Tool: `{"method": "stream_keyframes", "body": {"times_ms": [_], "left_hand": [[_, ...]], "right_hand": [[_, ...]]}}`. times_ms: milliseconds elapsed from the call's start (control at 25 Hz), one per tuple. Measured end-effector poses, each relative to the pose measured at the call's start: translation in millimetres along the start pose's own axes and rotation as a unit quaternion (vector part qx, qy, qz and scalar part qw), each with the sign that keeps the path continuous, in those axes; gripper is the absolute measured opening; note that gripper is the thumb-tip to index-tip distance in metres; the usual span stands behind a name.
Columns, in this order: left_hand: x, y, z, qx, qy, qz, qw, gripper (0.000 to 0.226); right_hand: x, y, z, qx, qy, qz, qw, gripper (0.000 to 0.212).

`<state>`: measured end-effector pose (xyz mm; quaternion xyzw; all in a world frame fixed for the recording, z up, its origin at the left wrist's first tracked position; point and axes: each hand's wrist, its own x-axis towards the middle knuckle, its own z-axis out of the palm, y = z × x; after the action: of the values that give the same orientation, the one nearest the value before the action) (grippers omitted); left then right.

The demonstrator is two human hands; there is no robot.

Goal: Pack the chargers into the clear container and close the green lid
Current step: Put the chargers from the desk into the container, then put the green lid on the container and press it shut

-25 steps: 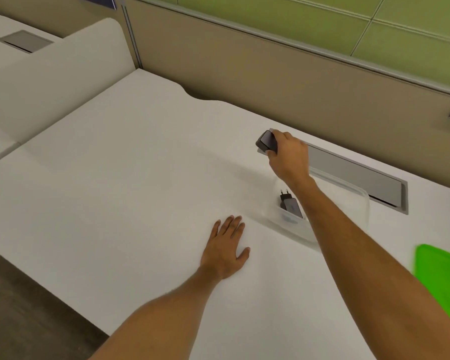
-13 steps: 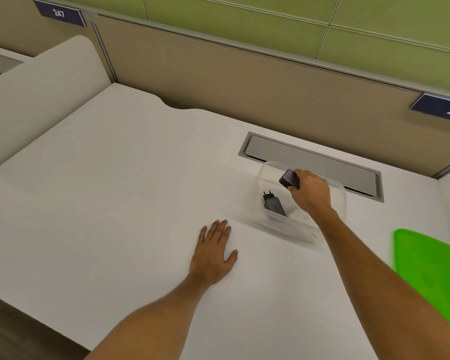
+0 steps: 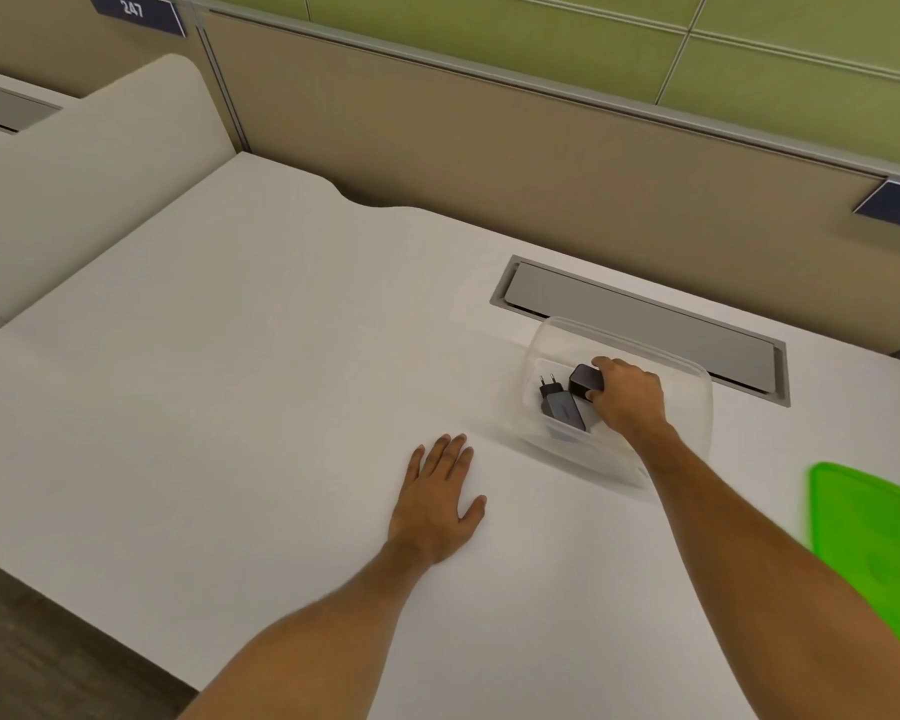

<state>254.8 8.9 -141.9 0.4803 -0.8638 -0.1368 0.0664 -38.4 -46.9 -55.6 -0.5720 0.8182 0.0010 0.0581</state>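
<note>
- The left hand [image 3: 437, 504] lies nearest, palm down and flat on the white desk [image 3: 240, 387], fingers spread and holding nothing.
- To the right, at the frame's edge, the green lid [image 3: 876, 532] rests on the desk, well apart from the container and only partly in view.
- Beyond the left hand and just to its right stands the clear container [image 3: 692, 428], uncovered, its near wall close to the left fingertips but not touching them.
- The right forearm crosses the container's near rim, and the right hand [image 3: 628, 400] is down inside it.
- The right hand's fingers are clamped on a dark block charger [image 3: 584, 380], gripping it from the right side; whether the charger touches the container floor I cannot tell.
- Just left of that one, a grey charger [image 3: 562, 406] lies on the container floor with its two plug pins pointing away from the person.
- The two chargers sit side by side, close or touching; the contact is not clear.
- Behind the container, a grey cable hatch [image 3: 640, 317] is set into the desk.
- Farthest off, a tan partition [image 3: 489, 163] runs along the desk's back edge, bearing a dark number plate [image 3: 135, 12] reading 247 at upper left.
</note>
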Motion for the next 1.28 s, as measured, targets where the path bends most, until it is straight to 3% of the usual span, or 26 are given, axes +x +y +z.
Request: {"method": "stream_keyframes", "body": {"times_ms": [200,760,1080,1280], "left_hand": [[0.0,0.0,0.4,-0.002,-0.001,0.0,1.0,0.069],[-1.8,1.0,-1.5,-0.005,0.016,0.004,1.0,0.069],[-2.5,1.9,-4.0,-0.018,0.026,0.013,0.999,0.066],[-2.3,0.9,-3.0,-0.01,0.023,0.017,1.0,0.067]], "right_hand": [[2.8,-1.9,-2.0,0.019,0.001,0.004,1.0,0.045],[-34.4,30.6,-48.7,0.098,0.172,0.011,0.98,0.038],[-93.7,74.2,-56.5,0.135,0.254,0.063,0.956,0.032],[-142.1,114.0,-38.1,0.143,0.238,0.144,0.95,0.033]]}}
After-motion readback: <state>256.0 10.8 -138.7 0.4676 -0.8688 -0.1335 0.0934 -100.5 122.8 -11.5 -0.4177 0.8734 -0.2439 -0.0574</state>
